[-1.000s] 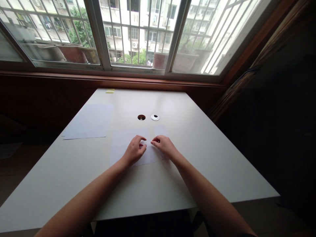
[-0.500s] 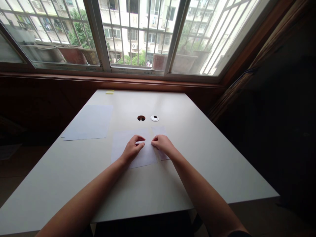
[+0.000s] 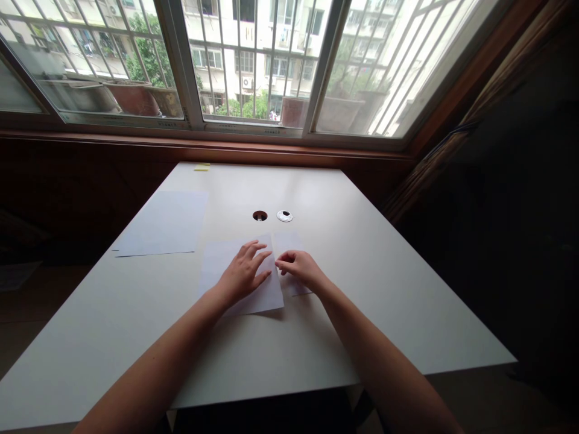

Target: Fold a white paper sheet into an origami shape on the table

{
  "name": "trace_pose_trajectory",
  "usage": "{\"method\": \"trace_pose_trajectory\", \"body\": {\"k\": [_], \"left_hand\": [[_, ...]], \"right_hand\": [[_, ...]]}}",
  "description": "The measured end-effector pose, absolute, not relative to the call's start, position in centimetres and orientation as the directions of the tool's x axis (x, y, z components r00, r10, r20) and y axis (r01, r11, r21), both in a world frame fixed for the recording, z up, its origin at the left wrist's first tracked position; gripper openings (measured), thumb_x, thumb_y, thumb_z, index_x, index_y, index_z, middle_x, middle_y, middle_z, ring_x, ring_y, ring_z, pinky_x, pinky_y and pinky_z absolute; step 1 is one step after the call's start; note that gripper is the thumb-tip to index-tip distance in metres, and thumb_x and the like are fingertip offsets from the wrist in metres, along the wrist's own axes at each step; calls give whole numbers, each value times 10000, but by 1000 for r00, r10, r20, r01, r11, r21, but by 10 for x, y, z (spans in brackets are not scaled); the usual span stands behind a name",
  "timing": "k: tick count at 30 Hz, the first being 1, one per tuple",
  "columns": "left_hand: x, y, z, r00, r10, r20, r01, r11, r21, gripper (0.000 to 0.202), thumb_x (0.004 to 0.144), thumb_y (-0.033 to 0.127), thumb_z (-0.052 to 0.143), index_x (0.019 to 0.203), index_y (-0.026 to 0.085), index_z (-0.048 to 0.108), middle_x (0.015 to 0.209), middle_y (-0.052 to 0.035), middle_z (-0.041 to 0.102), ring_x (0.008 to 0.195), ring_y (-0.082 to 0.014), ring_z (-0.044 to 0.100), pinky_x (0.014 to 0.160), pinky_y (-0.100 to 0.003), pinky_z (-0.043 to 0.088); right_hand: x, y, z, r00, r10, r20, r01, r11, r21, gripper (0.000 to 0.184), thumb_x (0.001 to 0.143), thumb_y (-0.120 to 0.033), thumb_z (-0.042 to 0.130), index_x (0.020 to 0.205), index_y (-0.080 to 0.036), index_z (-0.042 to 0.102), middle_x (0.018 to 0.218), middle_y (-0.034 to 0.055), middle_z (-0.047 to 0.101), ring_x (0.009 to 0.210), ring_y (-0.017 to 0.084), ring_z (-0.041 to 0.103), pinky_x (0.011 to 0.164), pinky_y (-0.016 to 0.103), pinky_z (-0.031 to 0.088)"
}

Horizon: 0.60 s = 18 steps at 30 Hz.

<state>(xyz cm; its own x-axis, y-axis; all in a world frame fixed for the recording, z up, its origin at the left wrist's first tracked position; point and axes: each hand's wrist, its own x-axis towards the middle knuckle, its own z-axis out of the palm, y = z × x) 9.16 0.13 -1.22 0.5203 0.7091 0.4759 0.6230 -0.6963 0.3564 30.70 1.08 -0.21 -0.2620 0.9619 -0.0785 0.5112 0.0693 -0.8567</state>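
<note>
Your left hand [image 3: 244, 272] spread flat on thin white sheet [image 3: 216, 265]; your right hand [image 3: 302, 269] pinches its right edge. Round hole [image 3: 259, 215], cap [image 3: 284, 216] beyond.

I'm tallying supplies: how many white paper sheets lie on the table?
3. A loose sheet lies at far left; a middle sheet is under the left hand; a smaller sheet is under the right hand. Others may be stacked beneath.
</note>
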Motion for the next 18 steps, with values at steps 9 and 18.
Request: {"method": "trace_pose_trajectory", "body": {"k": [9,18], "left_hand": [[51,26,-4,151,787,598,773,-471,425,554,905,463,611,1383,232,453,1397,-139,472,1362,-329,373,1141,-534,307],[50,29,-34,455,793,406,706,-599,378,485,926,493,562,1335,239,512,1378,-127,507,1353,-312,399,1101,-540,373]], "right_hand": [[315,4,2,-270,958,102,286,181,-941,257,817,-420,660,847,-165,659,798,52,693,750,194,707,526,237,501],[323,8,-7,-254,965,-68,304,13,-953,214,835,-386,648,878,-177,628,814,44,722,813,186,723,700,276,553]]}}
